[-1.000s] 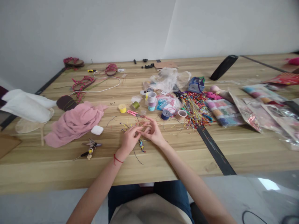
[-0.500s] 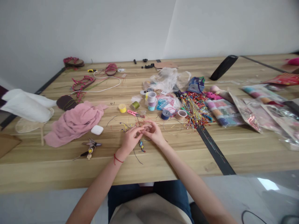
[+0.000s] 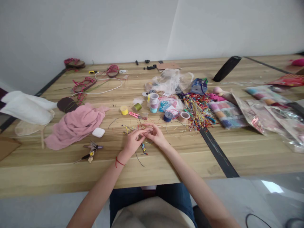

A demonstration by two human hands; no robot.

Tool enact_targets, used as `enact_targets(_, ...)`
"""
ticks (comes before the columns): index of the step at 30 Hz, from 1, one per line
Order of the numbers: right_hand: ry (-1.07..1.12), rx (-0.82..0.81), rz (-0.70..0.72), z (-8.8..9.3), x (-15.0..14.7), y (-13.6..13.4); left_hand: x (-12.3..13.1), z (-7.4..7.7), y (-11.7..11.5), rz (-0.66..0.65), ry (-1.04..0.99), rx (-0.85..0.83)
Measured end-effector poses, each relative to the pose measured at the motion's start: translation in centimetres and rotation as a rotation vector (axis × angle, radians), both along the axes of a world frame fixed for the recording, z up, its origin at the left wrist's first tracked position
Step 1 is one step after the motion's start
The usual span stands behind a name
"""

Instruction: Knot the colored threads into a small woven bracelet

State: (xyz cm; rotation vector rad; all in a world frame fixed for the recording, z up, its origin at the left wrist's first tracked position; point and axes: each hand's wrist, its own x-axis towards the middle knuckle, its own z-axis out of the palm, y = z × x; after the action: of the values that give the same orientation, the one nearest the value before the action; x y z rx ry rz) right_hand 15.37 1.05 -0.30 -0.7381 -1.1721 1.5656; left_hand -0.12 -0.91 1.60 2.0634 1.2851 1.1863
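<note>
My left hand [image 3: 134, 141] and my right hand [image 3: 155, 134] meet at the fingertips above the wooden table [image 3: 95, 177]. Both are closed in a pinch over thin cords, whose held part is hidden by the fingers. A small multicoloured woven piece [image 3: 143, 148] hangs down or lies just below the fingers; which one I cannot tell. Loose yellow-tipped threads [image 3: 127, 129] spread out left of the hands. Beyond the fingertips lies a pair of pink thread snips [image 3: 135, 115]. A dark cord [image 3: 140, 160] trails toward me on the tabletop.
Thread spools stand behind the hands: yellow [image 3: 123, 110], green [image 3: 137, 107], dark blue [image 3: 168, 117] and a pale stack [image 3: 154, 103]. To the right lies a heap of coloured cords [image 3: 199, 112]. On the left are a pink cloth [image 3: 77, 126], a white case [image 3: 98, 132] and keys [image 3: 92, 150].
The fingers of my right hand have shifted very slightly at the pinch. Otherwise hands and objects stay where they were.
</note>
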Motion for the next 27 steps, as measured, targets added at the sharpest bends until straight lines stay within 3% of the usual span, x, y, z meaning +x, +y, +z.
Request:
enact_targets(10, 0.038, 0.015, -0.132, 0.2, -0.2, 0.2, 0.0, 0.1, 0.0, -0.007, 0.027, -0.03)
enact_targets(17, 0.075, -0.078, -0.014, 1.1, 0.2, -0.1, 0.0, 0.1, -0.1, -0.045, 0.036, -0.019)
enact_targets(23, 0.079, -0.026, 0.088, 1.0, 0.4, -0.2, 0.1, 0.0, -0.3, -0.159, 0.135, 0.018)
enact_targets(27, 0.05, 0.011, 0.088, 1.0, 0.4, -0.2, 0.0, 0.1, -0.2, -0.147, 0.129, 0.022)
